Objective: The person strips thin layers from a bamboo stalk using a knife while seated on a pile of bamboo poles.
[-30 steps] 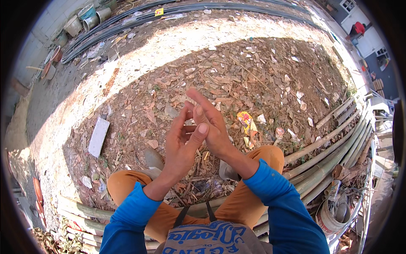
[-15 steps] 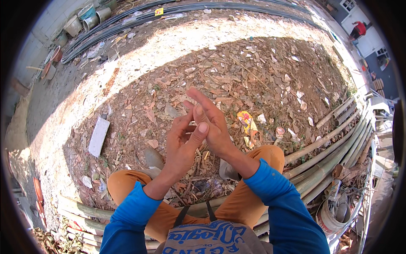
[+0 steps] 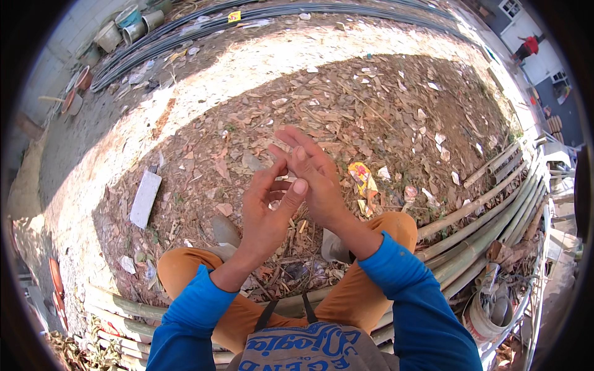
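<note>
My left hand (image 3: 266,213) and my right hand (image 3: 312,176) are raised together in front of me, above my knees in orange trousers (image 3: 185,272). The left thumb lies across the back of the right hand, and the left fingers curl around the right hand's edge. The right fingers are stretched out and slightly apart. No object shows in either hand. Blue sleeves cover both forearms.
Dry leaves and litter cover the dirt ground (image 3: 346,105). A pale flat block (image 3: 145,198) lies at the left, a yellow wrapper (image 3: 362,179) near my right hand. Bamboo poles (image 3: 489,216) lie under and beside me. Steel rods (image 3: 266,15) and buckets (image 3: 127,25) lie at the far edge.
The left hand has slid over the right hand, its thumb now across the right hand's back. Both hands stay in the same place.
</note>
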Demonstrator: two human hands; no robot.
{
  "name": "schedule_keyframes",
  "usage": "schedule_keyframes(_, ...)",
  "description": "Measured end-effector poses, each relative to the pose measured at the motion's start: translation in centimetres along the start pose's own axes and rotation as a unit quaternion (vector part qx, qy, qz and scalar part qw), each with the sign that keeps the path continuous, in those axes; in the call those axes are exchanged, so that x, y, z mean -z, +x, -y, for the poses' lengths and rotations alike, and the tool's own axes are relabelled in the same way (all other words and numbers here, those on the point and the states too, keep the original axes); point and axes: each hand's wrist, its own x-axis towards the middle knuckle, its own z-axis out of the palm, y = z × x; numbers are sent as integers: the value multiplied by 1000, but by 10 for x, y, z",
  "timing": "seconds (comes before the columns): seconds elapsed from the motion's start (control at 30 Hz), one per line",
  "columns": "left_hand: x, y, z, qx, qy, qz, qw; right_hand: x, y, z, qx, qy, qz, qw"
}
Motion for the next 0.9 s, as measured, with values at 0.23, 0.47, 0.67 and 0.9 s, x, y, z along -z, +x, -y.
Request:
schedule_keyframes(0.23, 2, 9, -12, -24, -87, -113, 989, 13, 8, 37, -79, 349, -10, 934)
schedule_keyframes(0.47, 12, 13, -14, -11, -122, -120, 985, 15, 8, 34, -94, 418, 56, 902)
schedule_keyframes(0.67, 15, 16, -12, -28, -116, -113, 986, 11, 8, 35, -95, 381, 58, 918)
schedule_keyframes(0.9, 15, 15, -16, -45, -125, -120, 984, 8, 6, 38, -97, 350, 63, 929)
